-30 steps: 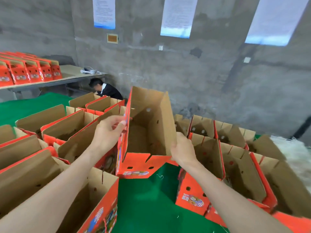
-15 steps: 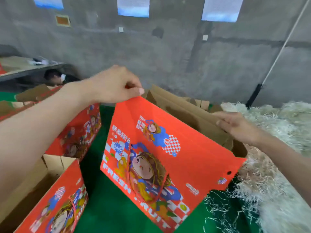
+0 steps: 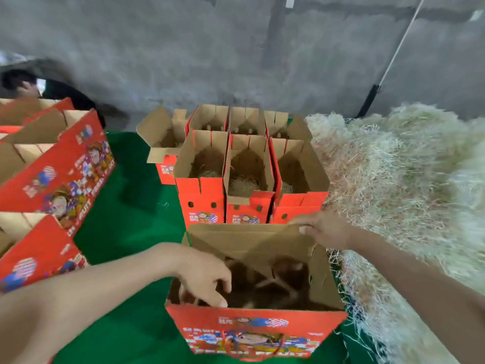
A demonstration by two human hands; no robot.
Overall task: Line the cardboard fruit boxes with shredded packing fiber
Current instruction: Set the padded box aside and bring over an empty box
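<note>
An open red fruit box stands on the green floor right in front of me, its brown inside dark and without fiber that I can make out. My left hand reaches over its near left rim, fingers curled down inside. My right hand pinches the top edge of the box's far flap at the right corner. A big pile of pale shredded fiber lies along the right side, touching the box.
Just beyond stand several open red boxes in rows, with fiber in their bottoms. More red boxes line the left. A person crouches at the far left by the grey wall. Green floor shows between the groups.
The box I was carrying tilted in the air now stands upright on the floor beside the fiber pile. My left hand moved from its top edge into the opening.
</note>
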